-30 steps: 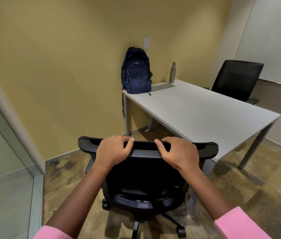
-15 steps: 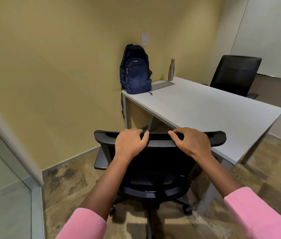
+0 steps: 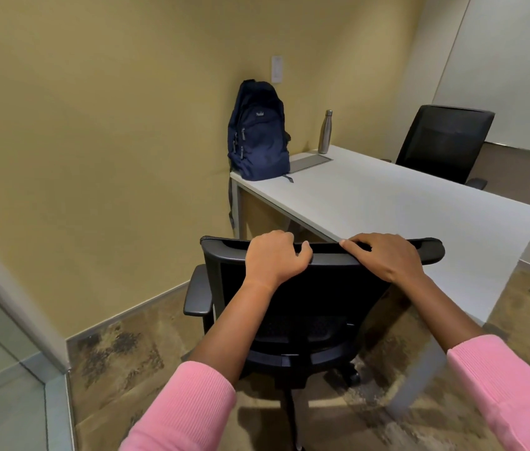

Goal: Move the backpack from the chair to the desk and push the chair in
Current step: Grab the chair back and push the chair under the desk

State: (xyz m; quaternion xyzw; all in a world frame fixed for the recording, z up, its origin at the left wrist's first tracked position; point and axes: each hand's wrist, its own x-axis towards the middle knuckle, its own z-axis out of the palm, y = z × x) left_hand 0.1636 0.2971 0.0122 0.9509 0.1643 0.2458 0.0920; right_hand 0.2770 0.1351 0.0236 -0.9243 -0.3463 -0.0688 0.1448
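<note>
A navy backpack (image 3: 258, 135) stands upright on the far left corner of the white desk (image 3: 387, 203), leaning on the yellow wall. Right in front of me is a black mesh office chair (image 3: 309, 307), its back facing me and its top rail level with the desk's near edge. My left hand (image 3: 275, 257) grips the top rail left of centre. On the rail's right part lies my right hand (image 3: 387, 255), fingers curled over it. The chair's seat is hidden behind its backrest.
A steel bottle (image 3: 325, 131) and a grey mat (image 3: 309, 162) sit by the backpack. A second black chair (image 3: 445, 141) stands at the desk's far side. A glass partition (image 3: 3, 369) lies at my left. A desk leg (image 3: 416, 379) stands right of the chair.
The chair has rolled forward and to the right towards the desk with both hands on its rail. My view has followed it closer.
</note>
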